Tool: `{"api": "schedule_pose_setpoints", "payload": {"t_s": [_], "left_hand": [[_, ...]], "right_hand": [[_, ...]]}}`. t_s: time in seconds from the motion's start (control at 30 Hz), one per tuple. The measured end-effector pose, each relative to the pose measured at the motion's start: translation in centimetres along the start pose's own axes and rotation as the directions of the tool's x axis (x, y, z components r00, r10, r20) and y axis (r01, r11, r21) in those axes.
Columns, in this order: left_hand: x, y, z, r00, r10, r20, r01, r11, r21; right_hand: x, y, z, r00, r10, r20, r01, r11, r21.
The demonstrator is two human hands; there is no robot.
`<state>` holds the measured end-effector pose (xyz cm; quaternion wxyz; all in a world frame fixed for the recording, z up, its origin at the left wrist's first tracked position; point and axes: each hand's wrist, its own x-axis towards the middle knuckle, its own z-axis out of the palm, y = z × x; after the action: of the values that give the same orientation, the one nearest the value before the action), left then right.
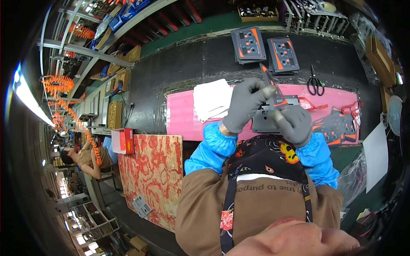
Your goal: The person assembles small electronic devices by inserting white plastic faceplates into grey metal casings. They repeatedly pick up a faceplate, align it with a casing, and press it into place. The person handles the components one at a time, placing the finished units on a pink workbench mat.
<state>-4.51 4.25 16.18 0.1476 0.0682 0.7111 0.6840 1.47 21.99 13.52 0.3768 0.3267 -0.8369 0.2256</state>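
panel (267,77), dark grey with orange trim, shows nearly edge-on between the two gloved hands, above a grey metal plate (262,123) by the near side of the pink mat (181,111). the left hand (247,104) pinches its edge between thumb and fingers; the right hand (294,123) curls at its lower end (whether those fingers grip or merely touch it, i cannot tell). the step in hand looks like readying the panel over the plate; the next move probably calls for a steady edge and careful line-up.
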Motion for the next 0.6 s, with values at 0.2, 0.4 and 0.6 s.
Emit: {"api": "schedule_pose_setpoints", "payload": {"t_s": [0.2, 0.4, 0.6], "left_hand": [[-1.3, 0.3, -1.0, 1.0, -0.007, 0.016, 0.008, 0.999, -0.035], [-1.6, -1.3, -2.2, 0.991, -0.124, 0.04, 0.128, 0.984, -0.125], [-2.5, -8.9, -3.0, 0.962, -0.264, -0.074, 0.266, 0.963, 0.029]], "right_hand": [[-2.7, 2.8, -1.5, 0.9, 0.433, -0.049, -0.41, 0.879, 0.243], [-6.5, 5.7, -2.2, 0.147, 0.922, 0.358, -0.803, -0.1, 0.587], [-10.6, 5.0, -3.0, 0.145, 0.85, 0.507, -0.903, -0.095, 0.419]]}}
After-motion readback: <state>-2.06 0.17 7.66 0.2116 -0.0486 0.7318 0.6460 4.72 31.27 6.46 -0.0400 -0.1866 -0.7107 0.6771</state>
